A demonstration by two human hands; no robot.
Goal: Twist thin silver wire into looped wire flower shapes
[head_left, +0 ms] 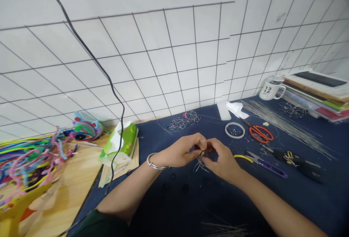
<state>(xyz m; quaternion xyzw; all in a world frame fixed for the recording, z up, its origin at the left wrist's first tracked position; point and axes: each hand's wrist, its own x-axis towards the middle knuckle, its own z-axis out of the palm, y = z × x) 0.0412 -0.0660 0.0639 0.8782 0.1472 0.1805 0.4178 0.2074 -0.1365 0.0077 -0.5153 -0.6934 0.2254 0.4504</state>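
Over the middle of the dark blue mat, my left hand [185,150] and my right hand [220,160] meet with their fingertips pinched together. Between them is a small tangle of thin silvery wire [200,165], its loose ends hanging below the fingers. A short dark strand shows at the left fingertips; its full shape is hidden. Both hands are closed on this wire piece. To the right of my right hand lie purple-and-yellow snips [263,162]. Beyond the hands, coiled wire loops [181,121] with a pink bit rest near the wall.
On the right are orange-handled scissors [261,133], a white ring dish [235,130], dark pliers [297,162], long straight wires [283,124], a mug [271,89] and stacked books [321,95]. Leftward are a green tissue pack [128,140], pipe cleaners [35,160], a yellow glue gun [21,208] and a hanging black cable [103,69].
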